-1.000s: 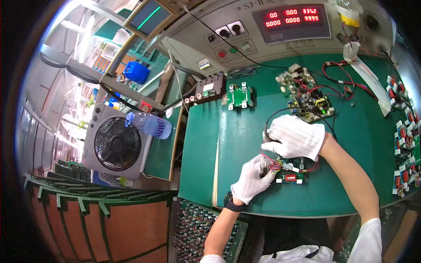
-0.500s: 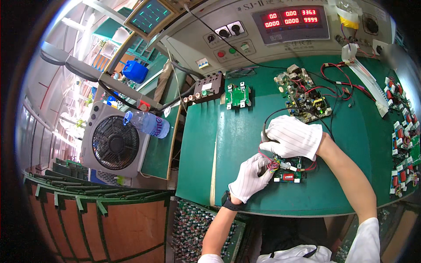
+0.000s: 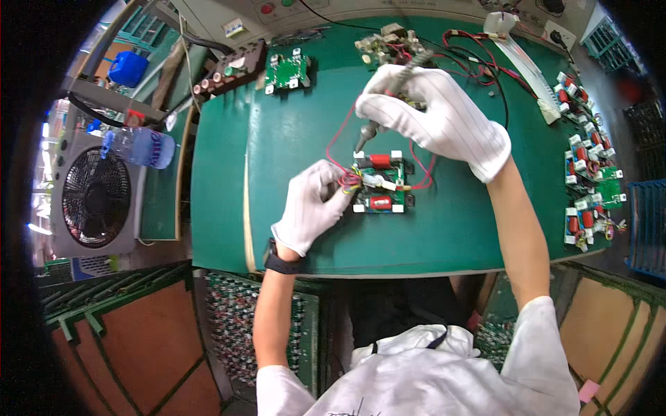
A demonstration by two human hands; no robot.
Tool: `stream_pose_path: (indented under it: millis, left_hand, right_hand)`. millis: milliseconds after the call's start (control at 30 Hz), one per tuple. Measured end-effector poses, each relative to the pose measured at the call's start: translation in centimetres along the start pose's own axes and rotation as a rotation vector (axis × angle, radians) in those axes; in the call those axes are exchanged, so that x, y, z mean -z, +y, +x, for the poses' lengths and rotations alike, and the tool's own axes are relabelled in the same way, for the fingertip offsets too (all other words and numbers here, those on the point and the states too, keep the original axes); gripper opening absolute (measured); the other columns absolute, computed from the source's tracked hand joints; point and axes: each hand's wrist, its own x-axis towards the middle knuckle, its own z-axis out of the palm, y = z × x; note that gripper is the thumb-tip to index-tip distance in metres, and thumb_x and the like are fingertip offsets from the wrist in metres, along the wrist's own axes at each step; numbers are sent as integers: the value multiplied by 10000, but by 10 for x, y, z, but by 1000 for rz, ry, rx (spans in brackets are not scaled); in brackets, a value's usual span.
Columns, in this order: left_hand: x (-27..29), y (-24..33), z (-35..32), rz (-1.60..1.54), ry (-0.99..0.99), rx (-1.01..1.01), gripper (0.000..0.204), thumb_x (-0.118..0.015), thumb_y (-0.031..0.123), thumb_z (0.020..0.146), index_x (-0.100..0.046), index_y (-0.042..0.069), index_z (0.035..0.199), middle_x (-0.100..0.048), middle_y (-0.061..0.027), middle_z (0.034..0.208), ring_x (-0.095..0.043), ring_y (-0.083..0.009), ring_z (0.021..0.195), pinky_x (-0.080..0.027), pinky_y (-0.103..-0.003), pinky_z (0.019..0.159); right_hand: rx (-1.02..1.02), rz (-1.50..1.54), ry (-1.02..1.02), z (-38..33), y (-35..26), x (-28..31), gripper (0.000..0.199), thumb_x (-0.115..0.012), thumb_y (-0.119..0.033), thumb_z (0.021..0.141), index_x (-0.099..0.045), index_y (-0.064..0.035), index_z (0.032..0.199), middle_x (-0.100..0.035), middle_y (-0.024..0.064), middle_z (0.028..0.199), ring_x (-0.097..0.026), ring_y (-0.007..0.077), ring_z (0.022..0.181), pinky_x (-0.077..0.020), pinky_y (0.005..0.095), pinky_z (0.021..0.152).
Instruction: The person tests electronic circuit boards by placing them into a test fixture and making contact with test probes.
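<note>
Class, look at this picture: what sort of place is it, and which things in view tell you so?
Most likely an electronics assembly or test bench in a factory. A gloved left hand steadies a small circuit board on a green bench, more boards are lined up at the right edge, and a control panel stands behind.

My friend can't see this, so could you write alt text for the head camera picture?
Two white-gloved hands work on a small circuit board on a green table: the left hand steadies it, the right hand holds a tool above it.

White label [image 3: 233, 28] on control panel [image 3: 333, 8]
</note>
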Motion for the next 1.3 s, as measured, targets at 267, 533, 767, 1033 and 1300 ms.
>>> stream_pose_path:
  millis: [267,533,767,1033,1300]
  left_hand:
    - [-11,-6,-2,-51,40,-83,199,-760,179,877,-660,8,895,-597,-152,769,-570,-325,652,-491,-386,637]
    - [-2,-10,1,-25,20,-97,188,-752,170,872,-680,11,943,-636,-159,807,-629,-325,704,-516,-395,671]
    - [-19,-5,-2,-193,52,-49,124,-748,126,884,-675,26,882,-613,-141,779,-587,-247,657,-509,-368,644]
    - [-6,7,-5,-66,-24,11,243,-773,215,870,-652,11,922,-548,-144,787,-525,-309,674,-467,-377,655]
    - [-6,-3,1,-40,9,-87,216,-750,218,912,-691,12,944,-568,-143,788,-540,-289,631,-457,-387,606]
  right_hand:
    - [88,-291,-144,-64,-9,-32,64,-782,-120,841,-769,-62,867,-748,99,907,-695,311,1014,-507,444,976]
    - [140,-310,-96,-59,4,-49,115,-815,-223,834,-779,-115,846,-750,29,823,-692,264,1059,-470,504,1068]
    - [156,-444,-129,-69,-5,-43,189,-793,-302,838,-766,-124,894,-709,91,959,-670,294,1022,-468,493,1054]
    - [182,-380,-121,-68,-5,-42,190,-827,-291,814,-751,-119,837,-732,74,921,-683,289,1032,-462,499,1073]
    - [194,-395,-99,-61,-6,-43,206,-839,-279,805,-723,-110,828,-733,65,912,-685,288,1031,-472,493,1058]
